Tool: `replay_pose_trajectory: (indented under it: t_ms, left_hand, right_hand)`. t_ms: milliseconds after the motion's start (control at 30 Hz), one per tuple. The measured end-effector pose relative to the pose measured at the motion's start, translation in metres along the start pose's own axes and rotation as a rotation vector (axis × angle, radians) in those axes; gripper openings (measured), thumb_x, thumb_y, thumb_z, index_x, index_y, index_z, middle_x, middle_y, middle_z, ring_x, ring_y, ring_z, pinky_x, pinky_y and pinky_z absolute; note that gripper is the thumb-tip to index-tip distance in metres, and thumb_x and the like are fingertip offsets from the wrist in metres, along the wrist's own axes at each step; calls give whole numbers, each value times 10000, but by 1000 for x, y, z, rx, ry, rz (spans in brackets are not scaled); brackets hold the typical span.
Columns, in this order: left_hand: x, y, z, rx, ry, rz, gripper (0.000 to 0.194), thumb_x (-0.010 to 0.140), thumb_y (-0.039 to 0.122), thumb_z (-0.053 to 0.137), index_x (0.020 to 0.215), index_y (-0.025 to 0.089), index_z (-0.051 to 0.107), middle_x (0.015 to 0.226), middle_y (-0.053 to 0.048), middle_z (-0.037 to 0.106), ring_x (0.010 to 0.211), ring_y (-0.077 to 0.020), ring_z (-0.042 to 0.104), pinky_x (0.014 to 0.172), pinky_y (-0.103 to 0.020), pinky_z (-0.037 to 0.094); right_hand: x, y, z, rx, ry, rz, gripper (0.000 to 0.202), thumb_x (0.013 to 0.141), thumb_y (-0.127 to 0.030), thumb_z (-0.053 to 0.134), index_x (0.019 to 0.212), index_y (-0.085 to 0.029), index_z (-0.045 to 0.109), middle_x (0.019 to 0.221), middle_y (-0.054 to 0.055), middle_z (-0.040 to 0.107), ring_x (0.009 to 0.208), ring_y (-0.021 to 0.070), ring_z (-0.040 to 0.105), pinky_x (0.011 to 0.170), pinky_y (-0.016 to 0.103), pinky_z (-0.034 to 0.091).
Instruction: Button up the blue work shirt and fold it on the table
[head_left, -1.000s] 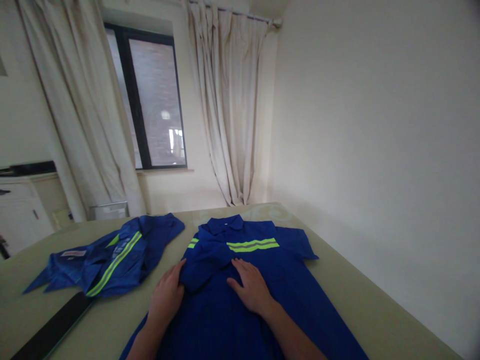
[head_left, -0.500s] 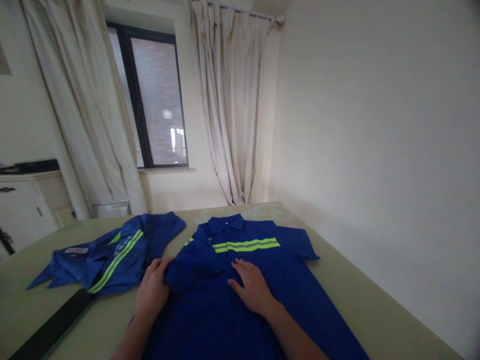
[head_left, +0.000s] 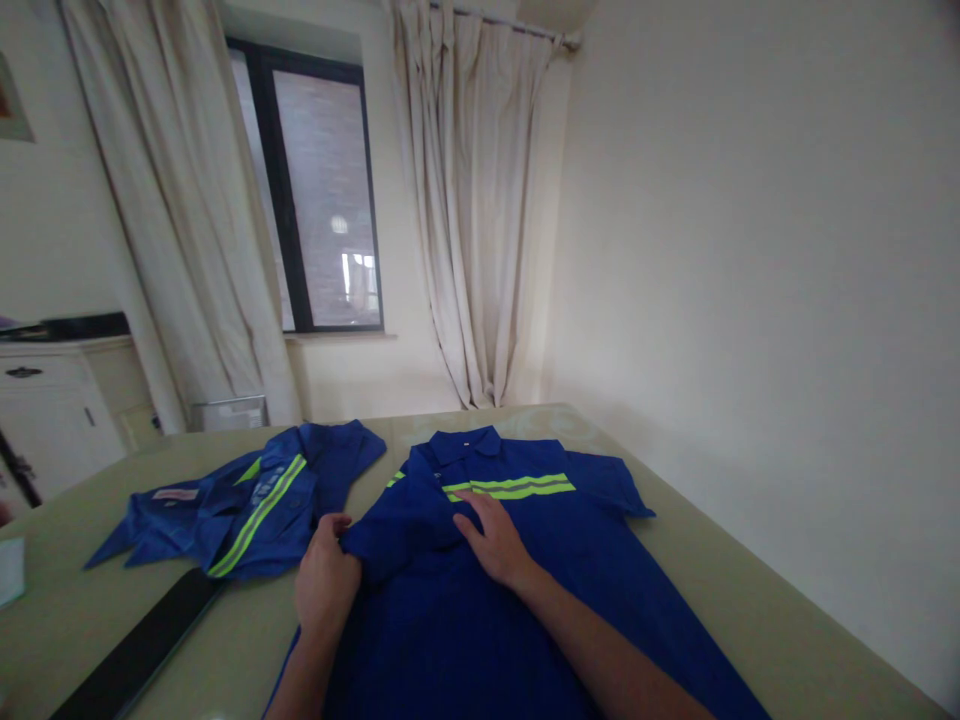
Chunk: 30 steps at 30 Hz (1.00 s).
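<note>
A blue work shirt (head_left: 592, 590) with a yellow-green and grey reflective band lies spread out before me, its collar toward the far edge. Its left side and sleeve are folded inward over the front. My left hand (head_left: 328, 572) is closed on the shirt's left edge, by the folded sleeve; the fingertips are partly hidden. On the chest, just at the reflective band, my right hand (head_left: 495, 538) rests with its fingers stretched out. A second blue garment (head_left: 262, 510) with a similar band lies crumpled to the left, near my left hand.
A long black flat object (head_left: 142, 645) lies at the left, its far end against the crumpled garment. The table (head_left: 750, 580) has a pale green cover and runs along the wall at right. A white cabinet (head_left: 56, 420) and curtains (head_left: 480, 200) stand beyond.
My right hand has slid up the shirt's chest to the reflective band. My left hand stays at the shirt's left edge. The view has turned slightly left.
</note>
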<state>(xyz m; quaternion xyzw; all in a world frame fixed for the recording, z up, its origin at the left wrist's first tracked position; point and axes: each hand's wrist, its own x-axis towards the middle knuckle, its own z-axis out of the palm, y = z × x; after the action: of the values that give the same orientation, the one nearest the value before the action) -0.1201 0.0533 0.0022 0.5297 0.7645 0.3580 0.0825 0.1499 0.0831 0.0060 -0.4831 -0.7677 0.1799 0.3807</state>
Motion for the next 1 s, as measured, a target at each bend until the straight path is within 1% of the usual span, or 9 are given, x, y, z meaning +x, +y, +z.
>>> replay_pose_trajectory:
  t_ms: [133,233,333,433,600,667,733,867,1000]
  left_hand:
    - [5,-4,2,-113,21,-60,262,800,169,544,1042,233,618,1069,-88,750,967,-289,719,776,-360,538]
    - [12,-12,5,-397,-51,-131,362,706,88,524,1018,206,666,1028,-75,771,942,-232,735,788,-304,564]
    - [16,-18,5,-646,-64,-228,536,648,58,454,1112,179,695,1058,-70,782,879,-190,749,728,-264,583]
    - [15,-21,3,-671,1,-294,616,649,92,443,1201,170,706,958,-49,797,751,-193,744,671,-283,594]
    - [10,-14,-4,-438,67,-278,566,732,119,437,1227,152,709,958,-74,792,790,-239,743,730,-353,606]
    - [6,-4,-6,-241,141,-164,521,779,109,423,1208,160,714,1088,-111,771,940,-285,732,843,-423,592]
    - [-2,9,-3,-59,194,72,493,832,101,404,1214,171,707,1227,-123,727,1116,-298,681,985,-451,537]
    - [-23,26,18,203,9,481,432,952,219,434,1324,237,654,1449,-77,613,1353,-264,541,1183,-460,368]
    - [-33,20,36,401,-126,435,467,1005,392,419,1394,208,601,1493,-94,571,1390,-279,511,1193,-518,334]
  right_hand:
    - [62,-7,41,223,-21,90,392,947,-373,592,1322,-275,650,1423,42,617,1378,214,488,1167,383,345]
    - [103,-7,66,281,-60,223,322,939,-435,577,1071,-217,774,1157,77,758,1139,259,666,990,402,501]
    - [134,-4,77,326,-65,281,447,942,-512,527,927,-157,798,867,89,787,813,250,730,765,368,565]
    - [154,1,79,345,-8,271,416,912,-477,572,1051,-148,784,949,88,790,852,236,730,777,341,563]
    - [147,12,86,256,56,234,362,797,-271,681,1140,-176,752,1152,98,752,1088,263,689,982,404,520]
    - [132,13,92,199,78,198,446,760,-203,689,1203,-160,719,1246,127,706,1196,277,638,1068,429,468]
    - [119,9,97,152,99,132,551,747,-138,665,1297,-155,660,1328,133,652,1270,252,587,1126,398,419]
    - [105,-4,94,72,185,20,577,813,-92,548,1382,-180,580,1390,108,587,1288,198,558,1138,337,407]
    - [96,2,54,-15,317,10,464,878,-183,534,1337,-201,595,1339,103,614,1251,227,565,1122,372,424]
